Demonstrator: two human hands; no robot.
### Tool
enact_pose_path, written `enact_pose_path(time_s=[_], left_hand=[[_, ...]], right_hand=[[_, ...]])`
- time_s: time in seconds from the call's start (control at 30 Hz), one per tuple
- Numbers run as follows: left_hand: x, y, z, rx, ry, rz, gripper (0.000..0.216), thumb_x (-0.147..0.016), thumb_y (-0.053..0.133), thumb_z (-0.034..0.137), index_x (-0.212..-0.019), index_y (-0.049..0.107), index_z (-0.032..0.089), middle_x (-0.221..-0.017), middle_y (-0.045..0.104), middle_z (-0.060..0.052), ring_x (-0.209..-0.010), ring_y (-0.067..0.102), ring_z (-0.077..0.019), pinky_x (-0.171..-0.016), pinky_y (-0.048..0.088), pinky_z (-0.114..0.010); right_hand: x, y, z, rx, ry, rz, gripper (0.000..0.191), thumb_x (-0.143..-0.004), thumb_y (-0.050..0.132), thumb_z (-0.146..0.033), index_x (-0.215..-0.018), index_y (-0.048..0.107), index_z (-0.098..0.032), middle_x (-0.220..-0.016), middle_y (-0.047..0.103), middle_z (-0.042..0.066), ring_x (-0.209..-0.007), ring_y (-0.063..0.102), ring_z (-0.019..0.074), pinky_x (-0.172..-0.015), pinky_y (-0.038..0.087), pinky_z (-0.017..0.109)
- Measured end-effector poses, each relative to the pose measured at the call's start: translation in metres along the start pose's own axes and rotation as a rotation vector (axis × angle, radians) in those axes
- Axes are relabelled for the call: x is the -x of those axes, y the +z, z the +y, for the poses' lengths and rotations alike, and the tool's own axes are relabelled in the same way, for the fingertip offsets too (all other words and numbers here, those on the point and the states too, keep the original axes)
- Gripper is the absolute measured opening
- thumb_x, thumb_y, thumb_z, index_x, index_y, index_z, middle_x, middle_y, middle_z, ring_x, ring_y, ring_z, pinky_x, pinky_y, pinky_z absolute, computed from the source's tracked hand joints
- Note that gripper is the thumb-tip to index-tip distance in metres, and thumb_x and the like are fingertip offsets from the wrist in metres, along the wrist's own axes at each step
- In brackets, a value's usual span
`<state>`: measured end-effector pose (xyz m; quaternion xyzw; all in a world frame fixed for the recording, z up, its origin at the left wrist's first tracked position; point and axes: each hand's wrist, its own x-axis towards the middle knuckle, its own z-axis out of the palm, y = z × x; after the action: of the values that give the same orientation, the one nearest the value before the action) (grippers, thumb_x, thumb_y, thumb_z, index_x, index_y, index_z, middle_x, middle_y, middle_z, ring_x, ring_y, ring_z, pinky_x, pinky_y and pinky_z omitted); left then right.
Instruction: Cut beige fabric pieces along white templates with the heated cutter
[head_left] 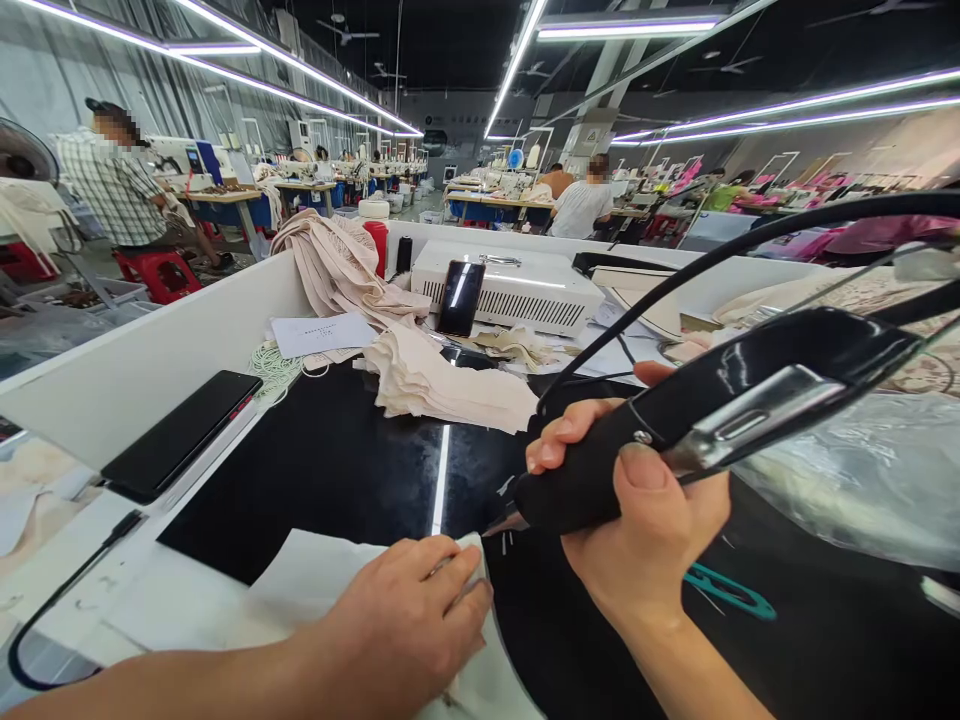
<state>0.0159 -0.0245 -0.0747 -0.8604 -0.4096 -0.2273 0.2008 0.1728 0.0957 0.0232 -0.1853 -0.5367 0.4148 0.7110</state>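
My right hand [637,510] is wrapped around a black hand-held power tool [570,480] with a silver lever on its side and a thick black cable. The thumb lies by the lever. The tool's pointed metal tip [508,520] is at the corner of a white fabric piece [315,560], close to my left fingertips; whether it touches cannot be made out. My left hand [412,610] presses and pinches the fabric near that corner, fingers together. Beneath lies a shiny black work surface [337,470]. A teal thread snipper [731,590] lies right of my right wrist.
A stack of cream fabric pieces [450,385] lies ahead, before a white vented box [510,290] and a leaning phone [460,298]. A black power bank [184,430] sits left. Clear plastic bags [862,470] lie right. A white side wall [150,350] borders the table.
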Motion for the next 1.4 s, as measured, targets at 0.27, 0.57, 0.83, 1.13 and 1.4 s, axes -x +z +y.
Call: enact_pose_path(time_s=[0.27, 0.57, 0.83, 1.13, 1.4], left_hand=[[0.0014, 0.0013, 0.0, 0.019, 0.012, -0.038, 0.025, -0.129, 0.065, 0.031, -0.133, 0.081, 0.013, -0.139, 0.088, -0.012, -0.123, 0.082, -0.0211, -0.097, 0.067, -0.03], [-0.0015, -0.0006, 0.0007, -0.001, 0.013, -0.02, 0.025, -0.13, 0.06, 0.027, -0.128, 0.082, 0.013, -0.134, 0.089, -0.012, -0.119, 0.082, -0.0214, -0.093, 0.067, -0.03], [0.0016, 0.0017, 0.001, 0.018, 0.024, -0.089, 0.025, -0.128, 0.068, 0.032, -0.136, 0.08, 0.012, -0.141, 0.086, -0.014, -0.126, 0.081, -0.023, -0.097, 0.065, -0.031], [-0.0004, 0.003, 0.0018, 0.045, 0.006, -0.082, 0.018, -0.126, 0.068, 0.026, -0.131, 0.079, 0.013, -0.138, 0.086, -0.012, -0.122, 0.081, -0.0219, -0.097, 0.066, -0.031], [0.0001, 0.0042, 0.0029, 0.077, -0.032, -0.095, 0.02, -0.125, 0.074, 0.035, -0.128, 0.078, 0.015, -0.138, 0.086, -0.01, -0.119, 0.081, -0.0218, -0.095, 0.066, -0.031]], right_hand=[[0.0051, 0.0008, 0.0059, -0.007, -0.025, -0.012, 0.044, -0.091, 0.104, -0.057, -0.113, 0.075, -0.033, -0.081, 0.074, -0.006, -0.055, 0.067, 0.0179, -0.05, 0.059, 0.031], [0.0028, 0.0003, 0.0036, -0.031, -0.01, 0.022, 0.053, -0.088, 0.106, -0.058, -0.127, 0.078, -0.036, -0.08, 0.072, -0.007, -0.055, 0.061, 0.0167, -0.051, 0.056, 0.03], [0.0074, -0.0028, 0.0058, 0.021, 0.017, 0.028, 0.053, -0.09, 0.104, -0.054, -0.13, 0.075, -0.036, -0.082, 0.073, -0.006, -0.057, 0.064, 0.0178, -0.053, 0.058, 0.032], [0.0066, 0.003, 0.0064, -0.028, -0.024, 0.007, 0.052, -0.091, 0.104, -0.058, -0.128, 0.075, -0.036, -0.081, 0.072, -0.007, -0.055, 0.061, 0.0166, -0.052, 0.056, 0.031], [0.0087, 0.0032, 0.0063, 0.005, 0.015, 0.032, 0.055, -0.089, 0.105, -0.053, -0.131, 0.075, -0.035, -0.079, 0.074, -0.007, -0.056, 0.063, 0.0181, -0.052, 0.056, 0.031]])
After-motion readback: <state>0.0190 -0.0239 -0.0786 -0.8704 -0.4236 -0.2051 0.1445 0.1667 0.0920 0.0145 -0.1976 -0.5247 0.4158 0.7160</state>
